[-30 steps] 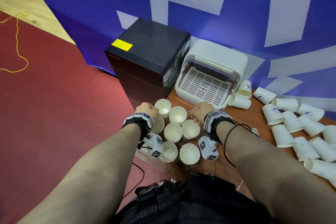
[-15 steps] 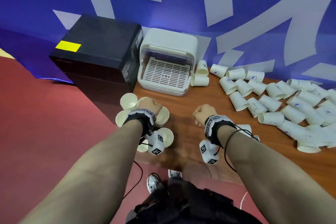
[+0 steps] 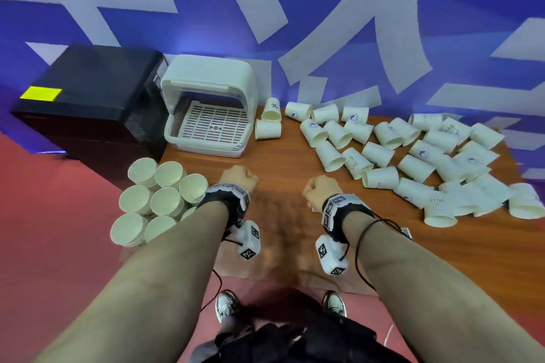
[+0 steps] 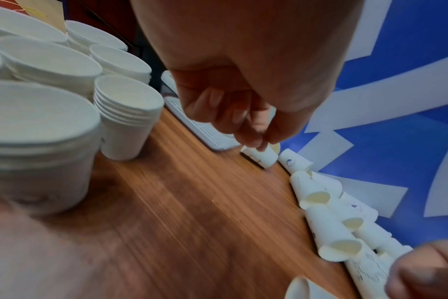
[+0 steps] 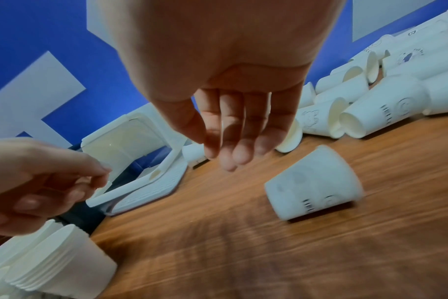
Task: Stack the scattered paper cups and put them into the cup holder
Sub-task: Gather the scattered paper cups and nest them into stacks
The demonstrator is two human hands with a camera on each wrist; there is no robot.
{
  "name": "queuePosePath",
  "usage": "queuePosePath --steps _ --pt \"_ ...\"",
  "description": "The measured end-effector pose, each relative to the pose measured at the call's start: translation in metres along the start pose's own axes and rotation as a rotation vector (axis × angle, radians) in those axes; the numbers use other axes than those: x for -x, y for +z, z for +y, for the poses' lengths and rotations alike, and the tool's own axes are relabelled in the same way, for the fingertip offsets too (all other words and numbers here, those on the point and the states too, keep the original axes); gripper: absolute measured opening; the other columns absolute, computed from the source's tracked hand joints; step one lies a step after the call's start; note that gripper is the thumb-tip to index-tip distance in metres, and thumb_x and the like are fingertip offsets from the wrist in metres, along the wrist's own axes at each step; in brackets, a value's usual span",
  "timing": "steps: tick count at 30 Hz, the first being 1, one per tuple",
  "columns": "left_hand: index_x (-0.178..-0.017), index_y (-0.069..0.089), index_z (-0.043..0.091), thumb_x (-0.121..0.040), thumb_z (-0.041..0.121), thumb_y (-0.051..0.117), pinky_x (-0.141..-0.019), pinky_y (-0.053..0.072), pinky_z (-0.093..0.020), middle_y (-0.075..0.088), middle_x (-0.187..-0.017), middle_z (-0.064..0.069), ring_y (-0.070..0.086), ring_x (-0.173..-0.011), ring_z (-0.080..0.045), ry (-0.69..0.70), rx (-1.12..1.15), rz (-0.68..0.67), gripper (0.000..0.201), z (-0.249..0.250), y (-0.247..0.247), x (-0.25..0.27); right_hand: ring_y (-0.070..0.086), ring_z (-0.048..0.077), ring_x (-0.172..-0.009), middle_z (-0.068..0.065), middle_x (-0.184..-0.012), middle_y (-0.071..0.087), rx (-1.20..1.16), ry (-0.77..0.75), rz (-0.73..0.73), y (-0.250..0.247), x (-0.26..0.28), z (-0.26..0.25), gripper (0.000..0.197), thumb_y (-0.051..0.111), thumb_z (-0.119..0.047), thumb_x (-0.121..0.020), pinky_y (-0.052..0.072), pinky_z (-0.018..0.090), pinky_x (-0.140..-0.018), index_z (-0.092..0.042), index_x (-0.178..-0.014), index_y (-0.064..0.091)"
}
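**Wooden table, both hands empty**

Over wooden table [image 3: 289, 174]: left hand [image 3: 238, 178] loosely curled, right hand [image 3: 320, 192] with relaxed fingers, neither holding anything. Upright cup stacks [image 3: 160, 197] clustered at left edge; scattered paper cups [image 3: 413, 153] lying right; white cup holder [image 3: 211, 118] behind, open

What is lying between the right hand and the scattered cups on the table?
Nothing visible. The right hand is held over bare wooden table, empty, and the nearest scattered cup lies on its side just to its right, with open tabletop between them.
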State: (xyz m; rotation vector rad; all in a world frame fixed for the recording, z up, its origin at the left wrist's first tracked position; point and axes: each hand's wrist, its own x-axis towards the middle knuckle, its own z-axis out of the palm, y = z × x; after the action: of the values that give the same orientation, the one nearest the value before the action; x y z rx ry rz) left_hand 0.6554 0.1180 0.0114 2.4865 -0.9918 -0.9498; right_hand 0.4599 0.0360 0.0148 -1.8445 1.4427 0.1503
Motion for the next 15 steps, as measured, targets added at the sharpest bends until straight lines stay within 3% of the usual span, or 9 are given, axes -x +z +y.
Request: queuePosePath --steps 4,6,8,11,15 --pt "-0.086 0.063 0.019 -0.09 0.031 0.059 -0.08 0.05 -0.029 0.07 -0.099 -0.006 0.065 -0.091 -0.028 -0.046 -0.038 0.0 0.014 0.049 0.062 0.018 0.07 0.028 -0.083 0.015 -0.089 0.073 0.124 -0.01 -0.011 -0.048 -0.004 0.083 0.021 0.051 -0.013 -0.087 0.057 0.033 -0.076 -0.005 -0.086 0.07" --pt "-0.085 0.062 0.019 -0.09 0.033 0.061 -0.077 0.051 -0.029 0.07 -0.099 -0.007 0.066 -0.089 -0.028 -0.051 -0.063 -0.029 0.014 0.078 0.096 0.027 0.067 0.03 -0.081 0.019 -0.094 0.072 0.146 0.02 -0.029 -0.076 -0.006 0.133 0.025 0.048 -0.014 -0.094 0.052 0.031 -0.07 -0.002 -0.082 0.066" --pt "-0.085 0.061 0.019 -0.089 0.032 0.061 -0.072 0.05 -0.028 0.07 -0.098 -0.008 0.066 -0.088 -0.029 -0.032 -0.095 -0.067 0.013 0.106 0.123 0.036 0.061 0.027 -0.077 0.019 -0.097 0.072 0.146 0.05 -0.014 -0.099 -0.009 0.18 0.027 0.047 -0.015 -0.095 0.044 0.027 -0.064 -0.006 -0.072 0.056" --pt "-0.086 0.064 0.016 -0.088 0.027 0.059 -0.069 0.05 -0.03 0.069 -0.094 -0.009 0.066 -0.088 -0.03 0.004 -0.139 -0.123 0.013 0.149 0.161 0.05 0.053 0.023 -0.085 0.013 -0.113 0.067 0.175 0.11 0.017 -0.133 -0.005 0.235 0.03 0.054 -0.023 -0.094 0.035 0.024 -0.057 -0.023 -0.066 0.044" --pt "-0.071 0.055 0.023 -0.087 0.032 0.055 -0.069 0.041 -0.027 0.064 -0.08 0.0 0.062 -0.083 -0.027 0.068 -0.194 -0.149 0.018 0.186 0.192 0.058 0.06 0.03 -0.11 0.013 -0.119 0.065 0.191 0.146 0.015 -0.159 -0.001 0.265 0.008 0.058 -0.027 -0.092 0.038 0.026 -0.074 -0.021 -0.087 0.054"
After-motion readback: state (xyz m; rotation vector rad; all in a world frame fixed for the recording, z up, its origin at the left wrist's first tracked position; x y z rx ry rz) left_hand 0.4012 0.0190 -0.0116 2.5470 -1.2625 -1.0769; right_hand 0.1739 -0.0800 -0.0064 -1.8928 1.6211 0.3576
